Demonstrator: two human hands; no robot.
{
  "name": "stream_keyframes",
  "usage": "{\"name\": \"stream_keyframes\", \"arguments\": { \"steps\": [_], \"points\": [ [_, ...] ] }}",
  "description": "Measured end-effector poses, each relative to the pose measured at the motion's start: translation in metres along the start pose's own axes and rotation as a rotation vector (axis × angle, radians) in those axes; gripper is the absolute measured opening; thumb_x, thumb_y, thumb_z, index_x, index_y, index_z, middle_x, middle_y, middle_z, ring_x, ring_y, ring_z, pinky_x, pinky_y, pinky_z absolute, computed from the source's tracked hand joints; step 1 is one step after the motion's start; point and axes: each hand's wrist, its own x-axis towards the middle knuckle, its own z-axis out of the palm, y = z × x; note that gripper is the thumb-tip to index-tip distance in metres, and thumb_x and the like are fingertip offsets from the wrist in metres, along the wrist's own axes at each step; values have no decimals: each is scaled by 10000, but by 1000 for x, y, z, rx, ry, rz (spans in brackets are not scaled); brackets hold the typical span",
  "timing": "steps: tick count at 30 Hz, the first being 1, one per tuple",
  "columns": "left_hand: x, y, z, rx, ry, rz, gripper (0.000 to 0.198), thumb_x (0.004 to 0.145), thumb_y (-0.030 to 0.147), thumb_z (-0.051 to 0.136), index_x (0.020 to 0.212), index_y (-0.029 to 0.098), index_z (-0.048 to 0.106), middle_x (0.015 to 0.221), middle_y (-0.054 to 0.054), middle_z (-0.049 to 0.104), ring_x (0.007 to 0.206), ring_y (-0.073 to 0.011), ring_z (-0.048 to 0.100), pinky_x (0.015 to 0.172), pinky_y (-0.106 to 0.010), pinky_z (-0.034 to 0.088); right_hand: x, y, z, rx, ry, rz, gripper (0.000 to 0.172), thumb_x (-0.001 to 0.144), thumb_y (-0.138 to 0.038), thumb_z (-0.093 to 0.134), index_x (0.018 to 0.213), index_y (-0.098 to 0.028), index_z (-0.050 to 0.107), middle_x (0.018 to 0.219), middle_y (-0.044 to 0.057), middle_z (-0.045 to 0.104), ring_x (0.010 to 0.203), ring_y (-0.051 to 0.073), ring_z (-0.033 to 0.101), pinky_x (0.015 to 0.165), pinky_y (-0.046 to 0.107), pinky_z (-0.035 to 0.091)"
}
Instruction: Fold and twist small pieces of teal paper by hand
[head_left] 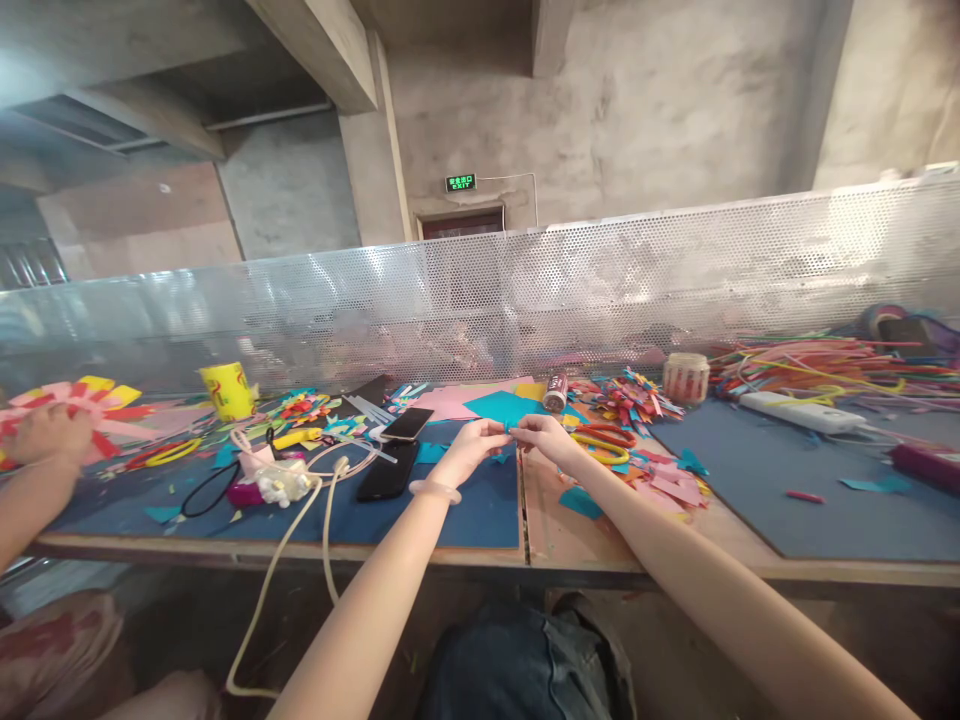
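My left hand point(474, 447) and my right hand point(547, 440) meet above the middle of the table. Their fingertips pinch a small piece of blue paper point(510, 425) between them. Just behind it lie larger blue paper sheets point(499, 405), beside pink paper point(448, 401). Right of my right hand is a pair of scissors with orange and yellow handles point(611, 440). Pink paper scraps point(671, 485) are heaped below the scissors. Two dark phones lie left of my left hand, the nearer phone point(386, 473) partly under the farther phone point(407, 424).
A perforated metal screen point(450, 310) runs along the table's back. At left, a co-worker's hand point(52, 435) touches a paper flower. Pale cables point(328, 520) hang over the front edge. A can point(556, 392), a jar point(685, 378) and a power strip point(802, 412) stand or lie rightward.
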Motion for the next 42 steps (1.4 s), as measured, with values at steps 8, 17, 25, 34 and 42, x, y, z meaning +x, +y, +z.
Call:
{"name": "stream_keyframes", "arguments": {
  "steps": [8,17,25,34,42],
  "points": [
    [3,-7,-2,20,79,-14,265,579,259,690,795,128,608,751,-39,609,636,-107,531,606,-239,385,-1,-3,-1,33,65,-38,382,699,-518,529,733,-140,570,627,6,531,579,109,514,501,229,443],
    [0,-4,1,94,40,-2,207,606,226,651,783,121,626,738,-43,611,633,-112,531,589,-241,384,1,-5,0,-80,95,-27,343,656,-476,591,713,-138,581,630,10,555,551,103,502,514,239,451],
    [9,-12,-4,79,140,56,277,661,291,640,884,129,611,879,-76,628,734,-143,571,644,-257,434,0,-9,-2,-81,96,-12,357,670,-492,576,710,-137,585,619,13,562,583,114,530,527,240,457],
    [12,-13,-7,-96,212,63,292,635,274,682,862,112,595,876,-81,613,758,-131,570,712,-278,474,1,-4,2,2,41,37,363,662,-499,585,664,-136,562,588,6,548,534,96,518,496,224,444],
    [7,-7,-4,-202,169,21,255,643,241,677,842,105,591,830,-77,617,753,-135,585,758,-311,474,1,-2,2,29,4,43,362,654,-493,597,630,-136,548,571,-5,545,501,85,508,503,231,430]
  ]
}}
